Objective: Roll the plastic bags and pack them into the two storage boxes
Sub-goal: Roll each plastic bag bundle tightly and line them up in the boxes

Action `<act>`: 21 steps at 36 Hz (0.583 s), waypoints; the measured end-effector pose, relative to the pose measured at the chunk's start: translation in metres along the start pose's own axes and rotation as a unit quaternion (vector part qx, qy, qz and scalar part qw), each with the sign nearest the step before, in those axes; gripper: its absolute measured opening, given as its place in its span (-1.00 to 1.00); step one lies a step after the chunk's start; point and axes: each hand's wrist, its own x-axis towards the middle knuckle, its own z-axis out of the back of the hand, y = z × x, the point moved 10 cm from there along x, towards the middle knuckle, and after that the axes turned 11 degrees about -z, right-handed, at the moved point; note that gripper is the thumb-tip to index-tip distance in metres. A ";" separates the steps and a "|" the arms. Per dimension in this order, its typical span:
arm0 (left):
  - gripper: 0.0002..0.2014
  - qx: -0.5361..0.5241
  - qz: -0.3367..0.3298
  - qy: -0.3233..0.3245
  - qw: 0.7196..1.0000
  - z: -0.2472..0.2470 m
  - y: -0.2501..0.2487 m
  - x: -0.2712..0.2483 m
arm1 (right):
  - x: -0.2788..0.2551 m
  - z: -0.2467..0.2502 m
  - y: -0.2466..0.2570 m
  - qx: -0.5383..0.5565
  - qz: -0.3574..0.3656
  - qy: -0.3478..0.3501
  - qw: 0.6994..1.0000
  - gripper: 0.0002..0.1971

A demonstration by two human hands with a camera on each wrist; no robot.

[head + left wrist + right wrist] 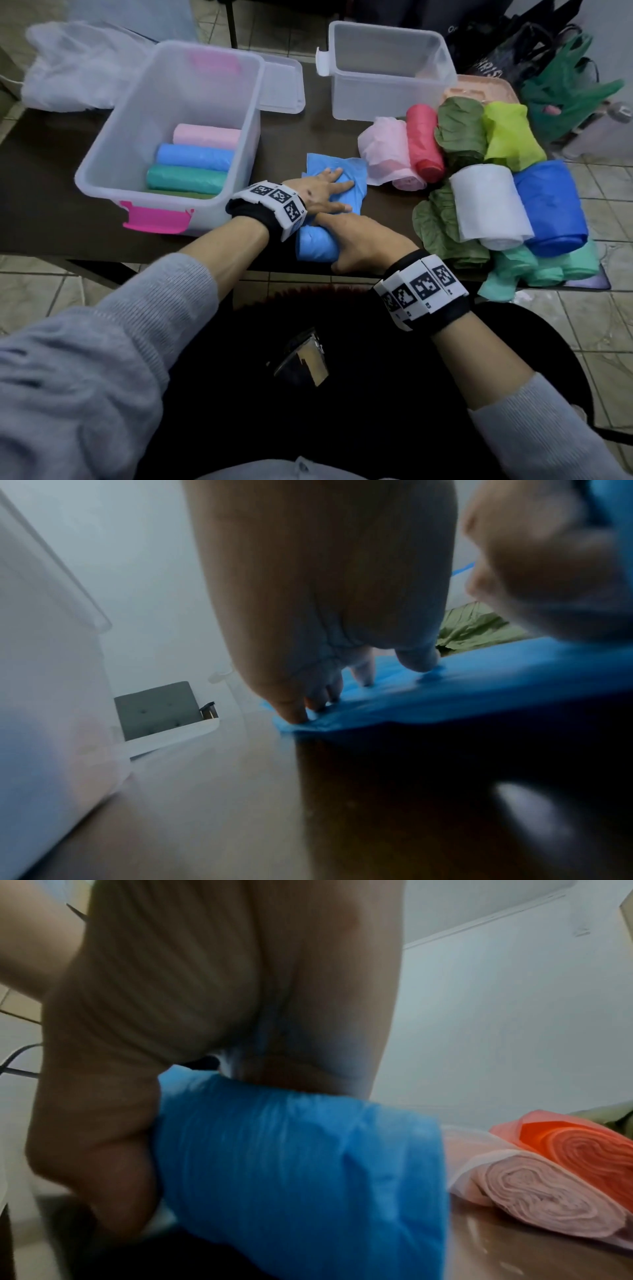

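A light blue plastic bag (346, 171) lies half rolled on the dark table between the boxes and me. My left hand (325, 190) presses flat on its unrolled part with straight fingers (294, 710). My right hand (356, 240) curls round the rolled end (301, 1164) near the table's front edge. The left storage box (102, 150), with a pink latch, holds a pink roll (205, 135), a blue roll (191, 157) and a teal roll (185, 180). The right storage box (387, 99) stands with nothing inside.
Loosely rolled bags are piled at the right: pink (390, 154), red (424, 144), olive (459, 130), lime (510, 133), white (486, 202), dark blue (548, 205), teal (548, 267). A clear lid (284, 82) lies behind the left box. A white bag (78, 65) sits far left.
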 end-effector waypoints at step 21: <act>-0.37 0.025 0.007 -0.023 0.999 0.003 0.003 0.002 | -0.002 -0.008 0.007 -0.052 0.011 -0.030 0.998 -0.56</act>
